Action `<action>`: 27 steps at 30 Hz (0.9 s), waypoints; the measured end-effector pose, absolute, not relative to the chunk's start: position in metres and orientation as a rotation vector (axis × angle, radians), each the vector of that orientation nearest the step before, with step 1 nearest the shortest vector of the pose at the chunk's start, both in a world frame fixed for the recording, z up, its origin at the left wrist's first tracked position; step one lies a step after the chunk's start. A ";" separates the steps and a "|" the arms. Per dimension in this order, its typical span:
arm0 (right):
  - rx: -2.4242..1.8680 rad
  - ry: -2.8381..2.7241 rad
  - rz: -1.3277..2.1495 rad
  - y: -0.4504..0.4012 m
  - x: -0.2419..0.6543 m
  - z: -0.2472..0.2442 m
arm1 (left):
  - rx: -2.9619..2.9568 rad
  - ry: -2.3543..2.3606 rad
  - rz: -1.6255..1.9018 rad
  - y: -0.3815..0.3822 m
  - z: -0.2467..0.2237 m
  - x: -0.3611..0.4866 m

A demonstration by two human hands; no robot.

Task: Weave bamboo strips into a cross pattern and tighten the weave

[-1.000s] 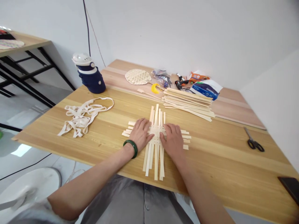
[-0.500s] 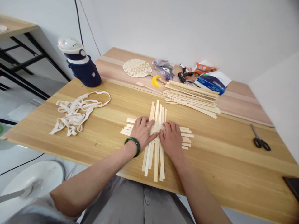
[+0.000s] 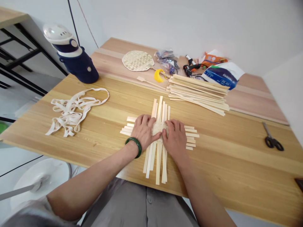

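Both my hands lie flat on a crossed weave of pale bamboo strips [image 3: 159,108] at the middle of the wooden table [image 3: 227,157]. My left hand [image 3: 144,132], with a green bangle [image 3: 134,146] at its wrist, presses the weave's left side. My right hand [image 3: 175,140] presses its right side, fingertips nearly meeting the left hand. The woven centre is mostly hidden beneath them. A loose stack of bamboo strips [image 3: 197,94] lies beyond the weave, and a tangle of cream flat strips [image 3: 71,112] lies to the left.
A navy and white bottle [image 3: 75,60] stands at the far left. Behind the strips are a woven round fan [image 3: 137,60], a yellow handled item [image 3: 158,75] and a printed bag [image 3: 222,75]. Black-handled scissors [image 3: 272,142] lie at the right.
The view has turned and risen, so the table's contents sit higher in the frame and tilt differently. Both hands remain pressed on the weave, with little visible movement.
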State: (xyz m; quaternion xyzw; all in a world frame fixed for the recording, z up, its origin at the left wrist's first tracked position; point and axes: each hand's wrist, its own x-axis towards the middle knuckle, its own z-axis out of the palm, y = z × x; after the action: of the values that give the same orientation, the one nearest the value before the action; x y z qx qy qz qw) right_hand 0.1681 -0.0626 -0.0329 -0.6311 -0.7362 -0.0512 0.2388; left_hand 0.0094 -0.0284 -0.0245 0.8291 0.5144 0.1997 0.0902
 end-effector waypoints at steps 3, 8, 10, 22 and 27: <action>-1.741 -2.012 -0.128 -0.062 0.168 -0.033 | 2.458 1.556 0.583 -0.028 -0.023 0.011; -1.760 -1.997 -0.104 -0.058 0.168 -0.030 | 2.465 1.602 0.523 -0.026 -0.021 0.015; -1.764 -2.003 -0.106 -0.057 0.167 -0.030 | 2.472 1.613 0.507 -0.025 -0.021 0.017; -1.742 -2.023 -0.165 -0.057 0.164 -0.032 | 2.486 1.572 0.476 -0.023 -0.021 0.017; -1.751 -2.015 -0.157 -0.058 0.163 -0.032 | 2.521 1.552 0.437 -0.021 -0.020 0.018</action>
State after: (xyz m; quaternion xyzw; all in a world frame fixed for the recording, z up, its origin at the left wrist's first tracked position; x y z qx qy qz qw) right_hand 0.1631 -0.0583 -0.0318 -0.6371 -0.7329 -0.0572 0.2316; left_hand 0.0176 -0.0213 -0.0205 0.8401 0.5172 0.1456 0.0744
